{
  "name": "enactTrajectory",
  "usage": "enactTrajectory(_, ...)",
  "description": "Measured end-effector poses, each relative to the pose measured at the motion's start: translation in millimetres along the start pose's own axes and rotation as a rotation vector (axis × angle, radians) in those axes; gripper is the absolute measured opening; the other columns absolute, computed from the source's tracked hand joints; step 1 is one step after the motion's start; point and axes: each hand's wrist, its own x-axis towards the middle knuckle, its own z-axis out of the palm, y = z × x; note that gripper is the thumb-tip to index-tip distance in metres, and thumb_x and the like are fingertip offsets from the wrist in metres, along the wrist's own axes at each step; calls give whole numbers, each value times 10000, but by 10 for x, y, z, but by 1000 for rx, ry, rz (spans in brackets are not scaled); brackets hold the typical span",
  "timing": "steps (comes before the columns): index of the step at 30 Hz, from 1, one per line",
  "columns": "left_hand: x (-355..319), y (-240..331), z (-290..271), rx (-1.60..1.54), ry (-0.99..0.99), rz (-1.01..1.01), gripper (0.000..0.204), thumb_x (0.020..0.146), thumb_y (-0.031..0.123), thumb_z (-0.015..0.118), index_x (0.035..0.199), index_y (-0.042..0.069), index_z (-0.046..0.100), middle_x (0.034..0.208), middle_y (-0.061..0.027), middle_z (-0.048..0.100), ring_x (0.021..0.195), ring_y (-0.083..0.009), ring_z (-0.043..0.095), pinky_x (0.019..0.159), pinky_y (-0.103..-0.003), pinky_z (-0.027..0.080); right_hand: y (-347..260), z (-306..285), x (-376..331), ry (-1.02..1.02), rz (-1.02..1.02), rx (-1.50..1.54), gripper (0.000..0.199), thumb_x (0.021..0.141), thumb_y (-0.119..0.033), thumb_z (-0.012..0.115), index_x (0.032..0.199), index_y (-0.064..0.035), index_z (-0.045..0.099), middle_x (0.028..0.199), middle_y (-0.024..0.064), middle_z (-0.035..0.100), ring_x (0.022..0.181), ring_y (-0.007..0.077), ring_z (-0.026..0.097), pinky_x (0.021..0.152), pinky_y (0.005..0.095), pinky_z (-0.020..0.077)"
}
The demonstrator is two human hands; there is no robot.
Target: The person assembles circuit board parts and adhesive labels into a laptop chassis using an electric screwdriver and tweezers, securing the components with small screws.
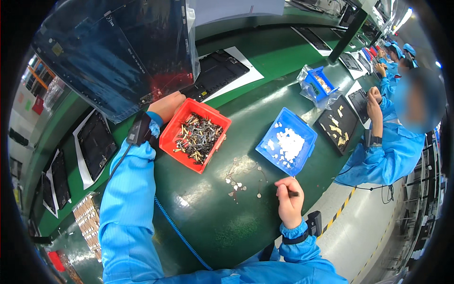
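Note:
My left hand (166, 107) reaches past the far left side of a red bin (166, 137) and rests at the near end of a black laptop-like panel (218, 72). Its fingertips are hard to make out. Small dark and brass-coloured parts (201, 137) fill the bin. My right hand (289, 203) is closed in a pinch on a slim dark tool (293, 194), just below a blue bin (266, 150). White flat pieces (289, 144) lie in that bin. Small wired parts with pale round pads (235, 183) are scattered on the green table between both bins.
Large dark sheets in clear film (118, 52) stand upright at the far left. More black panels (96, 138) lie on white sheets along the green line. A black tray (338, 124) and small blue bin (321, 85) are at right, beside a co-worker in blue (385, 156). A coiled blue cord (177, 229) crosses the table.

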Motion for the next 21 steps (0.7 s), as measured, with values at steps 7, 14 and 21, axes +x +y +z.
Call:
enactTrajectory(7,7,110,-85,128,-137,0,124,843,158,465,842,56,536,879,-111,521,858,-300,538,728,-360,446,-14,171,280,-94,-174,-552,125,702,-43,622,825,-58,633,721,111,614,636,273,604,558,348,475)
enactTrajectory(14,-177,69,-26,58,-18,-513,288,840,134,440,1089,60,565,1045,-157,587,930,-331,568,768,-374,459,-102,92,239,-300,-162,-614,205,650,-35,630,842,-102,651,725,55,574,616,239,589,548,328,474)
enactTrajectory(21,-458,-146,-14,-1274,834,-931,289,873,175,445,1110,26,517,1030,-171,604,938,-300,585,797,-363,474,-30,-103,164,-563,-326,-616,279,612,-33,670,863,-154,659,851,15,537,620,200,579,537,312,470)
